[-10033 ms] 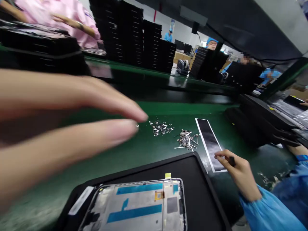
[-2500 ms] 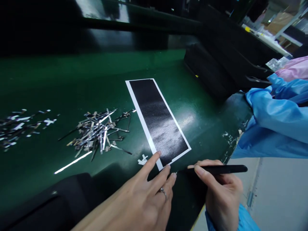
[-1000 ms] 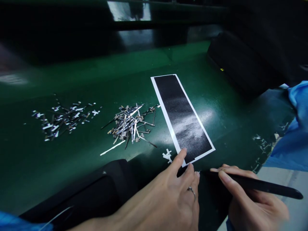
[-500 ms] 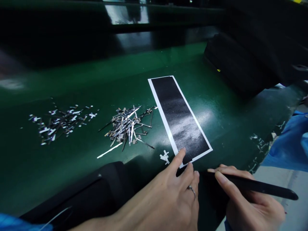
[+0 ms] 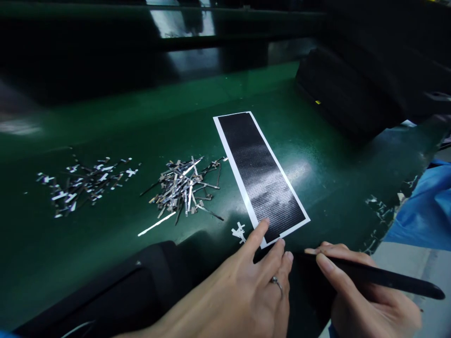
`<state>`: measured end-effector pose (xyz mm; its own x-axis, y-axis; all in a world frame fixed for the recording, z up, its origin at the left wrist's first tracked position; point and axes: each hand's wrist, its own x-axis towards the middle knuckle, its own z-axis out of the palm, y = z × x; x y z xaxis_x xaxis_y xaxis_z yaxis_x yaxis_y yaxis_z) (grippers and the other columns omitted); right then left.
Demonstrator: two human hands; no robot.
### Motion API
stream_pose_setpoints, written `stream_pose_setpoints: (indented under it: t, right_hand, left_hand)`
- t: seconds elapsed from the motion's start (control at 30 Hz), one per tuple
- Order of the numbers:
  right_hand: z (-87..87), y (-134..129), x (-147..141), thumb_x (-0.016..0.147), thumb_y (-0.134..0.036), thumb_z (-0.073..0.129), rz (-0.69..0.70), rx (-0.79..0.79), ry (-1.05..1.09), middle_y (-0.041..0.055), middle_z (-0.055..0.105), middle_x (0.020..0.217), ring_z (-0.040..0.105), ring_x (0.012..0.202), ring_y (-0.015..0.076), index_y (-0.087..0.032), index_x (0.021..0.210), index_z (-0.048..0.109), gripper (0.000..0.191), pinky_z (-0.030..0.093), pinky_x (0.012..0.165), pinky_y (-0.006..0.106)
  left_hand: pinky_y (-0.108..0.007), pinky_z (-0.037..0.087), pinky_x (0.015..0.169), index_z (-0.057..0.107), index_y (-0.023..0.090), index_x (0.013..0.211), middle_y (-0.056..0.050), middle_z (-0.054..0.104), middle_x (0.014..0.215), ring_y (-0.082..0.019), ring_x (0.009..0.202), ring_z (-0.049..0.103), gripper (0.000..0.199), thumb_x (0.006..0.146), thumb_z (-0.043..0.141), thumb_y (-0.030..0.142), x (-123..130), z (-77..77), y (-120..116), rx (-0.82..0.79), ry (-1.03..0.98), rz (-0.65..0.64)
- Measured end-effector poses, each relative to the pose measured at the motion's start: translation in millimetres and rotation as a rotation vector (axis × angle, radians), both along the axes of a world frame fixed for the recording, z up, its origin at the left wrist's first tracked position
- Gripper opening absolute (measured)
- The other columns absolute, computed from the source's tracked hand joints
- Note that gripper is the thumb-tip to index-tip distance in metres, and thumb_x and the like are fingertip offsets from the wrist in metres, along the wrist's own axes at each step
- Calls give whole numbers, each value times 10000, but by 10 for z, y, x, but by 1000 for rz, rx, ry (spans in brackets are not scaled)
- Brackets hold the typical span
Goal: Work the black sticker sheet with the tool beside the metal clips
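Black-striped sheet [image 5: 260, 173] under the left fingertips, black tool in the right hand

Darkness swallows the tip of the slim black tool [image 5: 398, 277], just beyond the fingertips of the right hand [image 5: 373, 300], so I cannot tell what it touches. Both wrists run out at the bottom edge, and the dark case [image 5: 141, 281] to the left of the left hand [image 5: 246, 286] is cut off too. Blue fabric [image 5: 426, 206] shows only partly, beyond the right hand.

Under the left index fingertip, the sheet lies flat on the green bench [image 5: 169, 126], stretching away from the hand. It is a long black panel crossed by fine lines, glossy toward the near end, with a white border. The left fingers are slightly apart (one wears a ring [image 5: 276, 283]); the right ones are closed around the tool. Small white pieces [image 5: 239, 232] sit just left of the index finger, with a heap of thin strips [image 5: 183, 185] farther off and a looser scatter [image 5: 88, 180] beyond that.

Ten seconds ago the left hand hovered off the sheet, and a tray with a metal frame was in view; neither tray nor frame shows now.
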<state>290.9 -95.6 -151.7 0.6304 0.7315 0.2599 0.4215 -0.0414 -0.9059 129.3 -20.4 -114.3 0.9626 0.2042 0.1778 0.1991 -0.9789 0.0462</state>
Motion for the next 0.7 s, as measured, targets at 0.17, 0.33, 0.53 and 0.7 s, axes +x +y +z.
stream_pose_setpoints:
  t: [0.17, 0.33, 0.53, 0.7]
  right_hand:
    - [20, 11, -8, 667, -212, 722, -5, -18, -25, -85, 682, 709, 626, 667, 55, -275, 714, 686, 86, 473, 745, 96]
    - [35, 11, 1, 676, -242, 716, 17, -70, -62, -62, 686, 717, 636, 674, 84, -267, 707, 689, 48, 488, 754, 130]
    - [26, 4, 25, 671, -258, 720, 26, -84, -91, -60, 684, 692, 643, 658, 85, -264, 680, 691, 31, 493, 721, 112]
    - [-24, -38, 74, 654, -295, 738, -7, -81, -45, -30, 691, 694, 652, 650, 100, -247, 660, 698, 63, 499, 697, 114]
  left_hand:
    - [-428, 64, 1132, 665, 201, 935, 25, 664, 1061, -158, 1172, 458, 197, 893, 475, 168, -16, -22, -52, -59, -12, 42]
    - [-420, 94, 1132, 682, 183, 899, 5, 679, 1022, -171, 1158, 478, 190, 844, 524, 92, 8, -15, -47, -90, 4, 59]
    - [-449, 196, 1106, 686, 171, 907, -33, 672, 1036, -203, 1138, 501, 168, 845, 539, 118, 23, 35, 1, -89, 16, 32]
    - [-452, 270, 1075, 692, 183, 875, -26, 693, 965, -206, 1081, 547, 142, 827, 576, 116, 56, 27, 21, -94, 7, -12]
